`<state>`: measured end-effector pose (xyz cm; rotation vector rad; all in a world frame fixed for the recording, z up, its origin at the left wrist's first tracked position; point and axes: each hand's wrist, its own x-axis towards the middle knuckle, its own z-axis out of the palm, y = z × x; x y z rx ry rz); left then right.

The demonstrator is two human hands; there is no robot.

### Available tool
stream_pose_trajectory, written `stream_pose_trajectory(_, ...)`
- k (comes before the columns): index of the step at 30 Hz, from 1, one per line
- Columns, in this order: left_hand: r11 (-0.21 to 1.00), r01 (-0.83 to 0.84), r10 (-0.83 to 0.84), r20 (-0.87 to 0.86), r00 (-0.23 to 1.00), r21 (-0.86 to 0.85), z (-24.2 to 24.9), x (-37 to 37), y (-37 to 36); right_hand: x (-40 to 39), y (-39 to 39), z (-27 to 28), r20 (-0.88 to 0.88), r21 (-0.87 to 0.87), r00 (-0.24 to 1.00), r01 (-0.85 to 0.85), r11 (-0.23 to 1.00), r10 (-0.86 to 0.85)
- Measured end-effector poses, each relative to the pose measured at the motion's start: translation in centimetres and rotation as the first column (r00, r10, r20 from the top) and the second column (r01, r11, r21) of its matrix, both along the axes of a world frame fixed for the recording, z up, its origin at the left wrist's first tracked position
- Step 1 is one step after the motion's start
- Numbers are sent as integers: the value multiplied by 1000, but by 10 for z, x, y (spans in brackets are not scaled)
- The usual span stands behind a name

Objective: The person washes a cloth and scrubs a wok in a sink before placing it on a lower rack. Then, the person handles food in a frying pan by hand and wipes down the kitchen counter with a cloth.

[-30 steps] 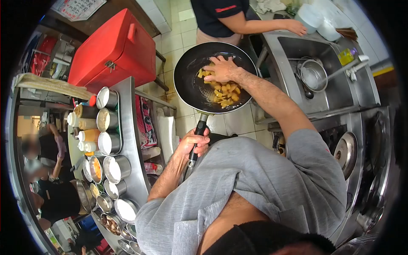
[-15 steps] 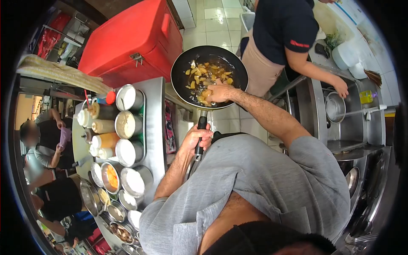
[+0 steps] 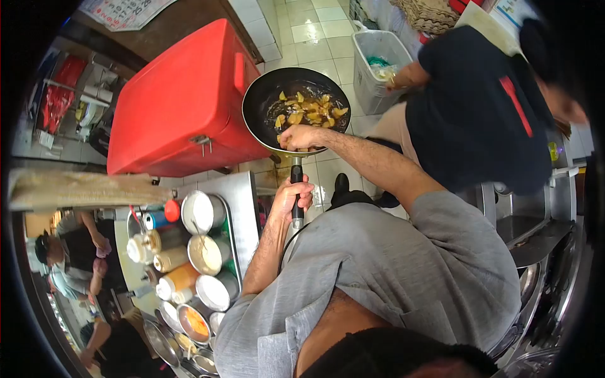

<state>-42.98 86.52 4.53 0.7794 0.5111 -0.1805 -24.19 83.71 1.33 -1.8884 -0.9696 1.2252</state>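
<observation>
My left hand is wrapped round the black handle of a frying pan, held out level in front of my body. Glossy yellow-brown food pieces, perhaps potato wedges, lie in a shiny film of liquid or oil in the pan. Inside the near rim is my right hand, its fingers curled down and together among the nearest pieces. The fingertips are partly hidden, so what they pinch does not show clearly.
A big red cooler stands left of the pan. The steel counter holds metal pots and sauce bottles. At right, a co-worker in a dark shirt bends close by, one hand over a grey bin. A sink is behind.
My right hand has moved from the pan's middle to its near rim, and the fingers have drawn together. The co-worker has turned from the sink and now reaches to the bin.
</observation>
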Motion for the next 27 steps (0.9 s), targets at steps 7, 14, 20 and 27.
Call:
stream_pose_trajectory(7,994,76,-79,-34,996,-75,-3,94,29,105,16,-12,-158,17,983,103,995,-99)
stream_pose_trajectory(14,984,164,-169,-58,984,-72,7,188,52,209,2,0,-657,78,678,496,865,-330)
stream_pose_trajectory(20,948,301,-305,-22,952,-106,0,268,82,294,-27,1,-842,205,457,763,613,-287)
stream_pose_trajectory(27,891,443,-446,-4,895,-104,-3,352,92,356,-136,8,-920,235,272,959,159,-281)
